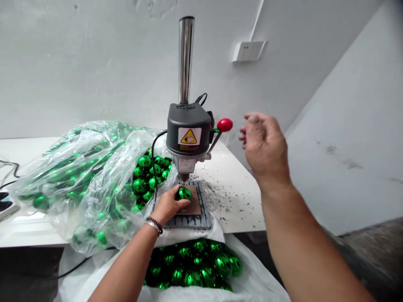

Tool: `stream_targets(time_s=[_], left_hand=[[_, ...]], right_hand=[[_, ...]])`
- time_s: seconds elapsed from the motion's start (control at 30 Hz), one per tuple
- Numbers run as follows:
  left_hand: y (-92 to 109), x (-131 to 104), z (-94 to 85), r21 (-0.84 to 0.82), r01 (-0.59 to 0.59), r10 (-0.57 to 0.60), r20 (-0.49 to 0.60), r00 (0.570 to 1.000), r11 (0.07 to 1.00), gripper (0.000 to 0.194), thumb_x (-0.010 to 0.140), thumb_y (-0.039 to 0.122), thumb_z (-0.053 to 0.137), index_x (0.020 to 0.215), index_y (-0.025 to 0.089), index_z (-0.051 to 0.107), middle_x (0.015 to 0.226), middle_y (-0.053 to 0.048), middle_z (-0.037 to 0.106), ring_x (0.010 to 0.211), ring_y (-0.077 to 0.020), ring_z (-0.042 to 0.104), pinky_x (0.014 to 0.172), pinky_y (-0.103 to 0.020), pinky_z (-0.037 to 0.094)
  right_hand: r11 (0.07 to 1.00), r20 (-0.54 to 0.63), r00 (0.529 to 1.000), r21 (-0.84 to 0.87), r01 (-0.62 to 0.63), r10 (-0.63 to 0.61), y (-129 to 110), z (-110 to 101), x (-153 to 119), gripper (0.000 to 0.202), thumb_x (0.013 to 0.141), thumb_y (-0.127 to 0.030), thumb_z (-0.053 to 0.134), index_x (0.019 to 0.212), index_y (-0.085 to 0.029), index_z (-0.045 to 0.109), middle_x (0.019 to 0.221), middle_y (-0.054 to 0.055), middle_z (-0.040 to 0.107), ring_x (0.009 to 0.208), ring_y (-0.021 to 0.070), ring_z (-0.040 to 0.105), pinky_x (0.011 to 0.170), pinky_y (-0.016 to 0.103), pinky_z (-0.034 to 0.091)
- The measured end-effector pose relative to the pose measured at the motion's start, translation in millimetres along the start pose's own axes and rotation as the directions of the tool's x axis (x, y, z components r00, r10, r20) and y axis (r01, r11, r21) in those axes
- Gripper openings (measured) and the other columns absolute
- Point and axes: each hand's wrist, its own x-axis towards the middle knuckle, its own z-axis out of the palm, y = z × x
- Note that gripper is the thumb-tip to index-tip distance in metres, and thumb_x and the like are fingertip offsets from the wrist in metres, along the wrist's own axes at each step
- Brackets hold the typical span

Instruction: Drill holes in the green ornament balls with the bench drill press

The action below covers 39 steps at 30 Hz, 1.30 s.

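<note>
My left hand (171,203) is closed around a shiny green ball ornament (183,193), thumb and fingers at its sides. The ball sits on a brown board (195,205) on the grey base of a small bench drill press (189,126). Directly above the ball is the drill's chuck (184,177), with a thin bit pointing down at its top; whether the bit touches cannot be made out. My right hand (264,144) is raised to the right of the red knob (224,124) on the feed lever, apart from it. Its fingers are loosely curled and hold nothing.
Clear plastic bags (103,180) of green balls fill the left of the white table (242,201). An open white bag (252,268) with more balls hangs at the front edge. Dark shavings (220,197) lie right of the base. A black cable (153,163) runs beside the drill.
</note>
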Motion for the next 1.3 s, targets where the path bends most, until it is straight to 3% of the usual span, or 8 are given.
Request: stream_targets(time_s=[0.1, 0.23, 0.33, 0.4, 0.57, 0.77, 1.03, 1.3], left_hand=[[0, -1, -0.5, 0.0, 0.016, -0.016, -0.002, 1.0, 1.0, 0.053, 0.071, 0.031, 0.077, 0.122, 0.018, 0.069, 0.1, -0.003, 0.076, 0.095, -0.0227, 0.069, 0.09, -0.032, 0.052], [-2, 0, 0.4, -0.012, 0.007, -0.007, 0.004, 1.0, 1.0, 0.054, 0.072, 0.033, 0.076, 0.122, 0.019, 0.068, 0.101, -0.002, 0.076, 0.096, -0.0226, 0.067, 0.09, -0.032, 0.05], [-4, 0, 1.7, -0.02, -0.012, 0.012, 0.009, 1.0, 1.0, 0.051, 0.073, 0.034, 0.076, 0.121, 0.019, 0.069, 0.098, -0.001, 0.075, 0.092, -0.0215, 0.066, 0.088, -0.031, 0.05], [-5, -1, 2.3, -0.027, -0.018, 0.018, 0.007, 1.0, 0.999, 0.049, 0.073, 0.033, 0.075, 0.12, 0.019, 0.069, 0.096, -0.001, 0.074, 0.089, -0.0206, 0.066, 0.084, -0.03, 0.049], [-5, -2, 2.2, -0.032, -0.029, 0.029, 0.003, 1.0, 0.999, 0.048, 0.073, 0.032, 0.076, 0.118, 0.019, 0.069, 0.093, 0.0, 0.074, 0.087, -0.0198, 0.065, 0.082, -0.028, 0.049], [-8, -2, 2.7, -0.024, -0.04, 0.04, -0.003, 0.999, 0.999, 0.045, 0.073, 0.032, 0.076, 0.116, 0.02, 0.07, 0.091, 0.001, 0.074, 0.086, -0.0192, 0.065, 0.082, -0.028, 0.049], [0, -3, 0.8, -0.031, -0.016, 0.016, 0.008, 1.0, 0.999, 0.045, 0.072, 0.032, 0.076, 0.115, 0.02, 0.07, 0.093, 0.002, 0.074, 0.088, -0.0193, 0.066, 0.081, -0.026, 0.05], [1, -5, 0.1, -0.016, -0.02, 0.02, 0.0, 1.0, 1.0, 0.043, 0.073, 0.032, 0.076, 0.114, 0.019, 0.072, 0.093, 0.001, 0.075, 0.089, -0.0197, 0.067, 0.081, -0.026, 0.052]], right_hand=[[0.991, 0.12, 0.988, -0.085, 0.107, -0.097, -29, 5, 24, 0.068, 0.093, -0.075, 0.027, 0.114, -0.022, 0.065, 0.083, 0.004, 0.063, 0.071, 0.0076, 0.053, 0.067, 0.023, 0.044], [0.905, 0.291, 0.956, -0.403, 0.136, -0.014, -45, 19, 39, 0.055, 0.095, -0.062, 0.042, 0.074, -0.016, 0.063, 0.061, 0.002, 0.048, 0.062, 0.0077, 0.042, 0.069, 0.024, 0.036], [0.862, 0.244, 0.966, -0.469, 0.194, -0.085, -48, 24, 29, 0.043, 0.098, -0.043, 0.04, 0.071, -0.016, 0.058, 0.06, 0.001, 0.04, 0.062, 0.0082, 0.038, 0.07, 0.024, 0.031], [0.848, 0.213, 0.969, -0.484, 0.216, -0.125, -48, 21, 15, 0.041, 0.099, -0.042, 0.036, 0.073, -0.016, 0.055, 0.059, 0.0, 0.035, 0.061, 0.0082, 0.034, 0.068, 0.023, 0.026], [0.793, 0.174, 0.985, -0.597, 0.117, -0.014, -50, 5, -23, 0.027, 0.091, -0.039, 0.041, 0.076, -0.018, 0.047, 0.063, 0.0, 0.037, 0.058, 0.0079, 0.021, 0.064, 0.026, 0.018], [0.828, 0.155, 0.987, -0.559, 0.047, 0.048, -46, 3, -38, 0.02, 0.087, -0.038, 0.043, 0.079, -0.021, 0.05, 0.064, 0.001, 0.043, 0.056, 0.0101, 0.024, 0.062, 0.027, 0.02], [0.872, 0.056, 0.981, -0.449, 0.193, -0.188, -15, 9, -69, 0.026, 0.091, -0.042, 0.038, 0.079, -0.021, 0.049, 0.067, 0.003, 0.053, 0.06, 0.0126, 0.042, 0.062, 0.027, 0.026], [0.905, -0.022, 0.974, -0.374, 0.2, -0.224, 5, 18, -82, 0.028, 0.092, -0.045, 0.037, 0.08, -0.022, 0.047, 0.072, 0.008, 0.053, 0.069, 0.0175, 0.049, 0.069, 0.032, 0.038]])
